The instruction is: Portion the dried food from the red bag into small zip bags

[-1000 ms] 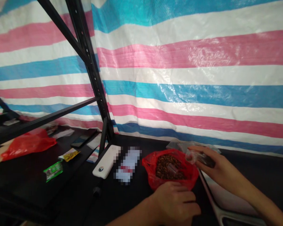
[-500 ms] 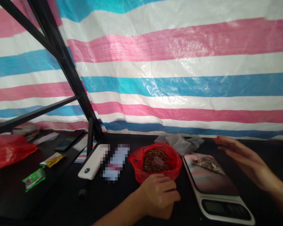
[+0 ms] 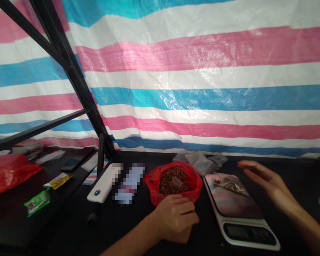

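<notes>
My left hand (image 3: 176,218) is curled closed at the near rim of a red plastic bag (image 3: 154,193), and the inside of its fingers is hidden. Small brown beans or pellets (image 3: 166,181) fill the bag, with a clear plastic cup (image 3: 177,182) lying among them. To its right is a white digital kitchen scale (image 3: 224,227) with a shiny plate. A small clear bag (image 3: 233,185) holding some brown pieces lies on that plate. My right hand (image 3: 266,181), fingers stretched out and holding nothing, hovers beside the scale's far right edge.
Empty-looking clear bags (image 3: 200,161) lie behind the red bag. Left of it are a pixelated object (image 3: 130,185) and a white power bank (image 3: 104,185). Snack packets (image 3: 37,202) and another red bag (image 3: 10,172) occupy the left table. A black metal frame (image 3: 80,85) crosses the striped sheet.
The view has shifted slightly, so the table things sit a little further left, and more of a white object shows at the right edge. Both hands keep nearly the same pose.
</notes>
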A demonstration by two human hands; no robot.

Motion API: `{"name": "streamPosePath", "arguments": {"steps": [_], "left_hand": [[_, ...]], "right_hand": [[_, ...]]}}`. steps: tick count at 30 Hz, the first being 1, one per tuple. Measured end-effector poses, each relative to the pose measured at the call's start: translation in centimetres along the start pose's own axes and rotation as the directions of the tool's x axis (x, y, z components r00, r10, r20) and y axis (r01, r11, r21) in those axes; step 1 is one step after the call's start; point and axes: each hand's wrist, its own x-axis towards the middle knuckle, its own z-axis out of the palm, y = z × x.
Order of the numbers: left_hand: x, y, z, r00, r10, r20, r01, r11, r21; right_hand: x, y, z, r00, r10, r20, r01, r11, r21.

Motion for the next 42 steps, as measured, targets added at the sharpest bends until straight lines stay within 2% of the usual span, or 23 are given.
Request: {"name": "streamPosePath", "arguments": {"steps": [6, 14, 18, 23, 26, 28, 31, 34, 36, 38, 39, 42], "left_hand": [[0.3, 0.3, -0.3, 0.999, 0.033, 0.03, -0.033, 0.999, 0.025], [0.2, 0.3, -0.1, 0.995, 0.046, 0.09, -0.05, 0.998, 0.035], [0.1, 0.4, -0.2, 0.998, 0.038, 0.056, -0.039, 0.999, 0.013], [0.1, 0.4, -0.4, 0.993, 0.043, 0.111, -0.043, 0.999, -0.004], [0.1, 0.3, -0.3, 0.997, 0.04, 0.066, -0.04, 0.999, -0.002], [0.1, 0.3, -0.1, 0.996, 0.037, 0.082, -0.038, 0.999, 0.003], [0.2, 0.6, 0.2, 0.991, 0.058, 0.122, -0.057, 0.998, -0.012], [0.4, 1.0, 0.4, 0.983, 0.078, 0.165, -0.073, 0.997, -0.035], [0.5, 1.1, 0.4, 0.978, 0.081, 0.194, -0.075, 0.996, -0.04], [0.5, 1.1, 0.4, 0.981, 0.074, 0.182, -0.067, 0.997, -0.047], [0.5, 1.0, 0.4, 0.983, 0.068, 0.17, -0.06, 0.997, -0.05], [0.6, 0.8, 0.3, 0.982, 0.05, 0.182, -0.04, 0.998, -0.056]], "right_hand": [[-0.3, 0.1, 0.7, 0.985, -0.089, 0.15, 0.117, 0.975, -0.186], [-0.6, 1.4, 1.8, 0.921, -0.2, 0.334, 0.325, 0.868, -0.375], [-0.6, 1.5, 1.9, 0.912, -0.217, 0.348, 0.359, 0.831, -0.424], [-0.6, 1.8, 2.4, 0.909, -0.226, 0.35, 0.379, 0.798, -0.469], [-0.6, 2.7, 2.9, 0.917, -0.271, 0.292, 0.381, 0.812, -0.442], [-0.7, 2.8, 3.4, 0.928, -0.304, 0.218, 0.368, 0.843, -0.392], [-1.1, 1.0, 4.6, 0.937, -0.315, 0.152, 0.346, 0.899, -0.268], [-1.4, -3.0, 6.7, 0.904, -0.341, 0.257, 0.39, 0.904, -0.174], [-1.2, -5.7, 8.5, 0.852, -0.387, 0.353, 0.47, 0.863, -0.187], [-0.5, -7.8, 10.4, 0.789, -0.417, 0.452, 0.564, 0.783, -0.261], [-0.1, -8.4, 11.4, 0.762, -0.418, 0.494, 0.602, 0.738, -0.304], [0.8, -8.9, 13.7, 0.725, -0.371, 0.58, 0.653, 0.638, -0.409]]}}
